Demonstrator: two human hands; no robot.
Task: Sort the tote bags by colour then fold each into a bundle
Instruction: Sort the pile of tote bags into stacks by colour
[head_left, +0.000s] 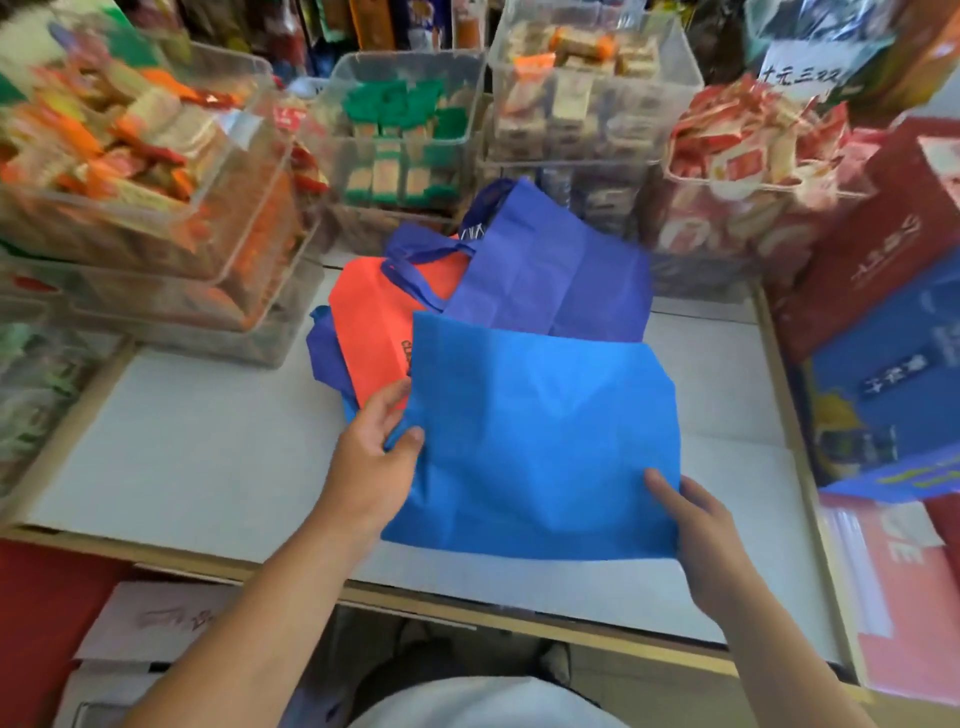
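Note:
A light blue tote bag (540, 441) is held flat over the white table (197, 457). My left hand (374, 452) pinches its left edge, thumb on top. My right hand (701, 530) grips its lower right corner, thumb on the fabric. Behind it lies a pile: an orange bag (379, 322) with dark print, a dark blue bag (550, 265) with its handles (431, 254) draped over the orange one, and another dark blue bag (324, 358) showing at the pile's left edge.
Clear plastic bins of packaged snacks (145, 171) (400, 140) (743, 171) line the back and left of the table. Red and blue cartons (883, 338) stand at the right. A pink box (904, 587) sits at the near right.

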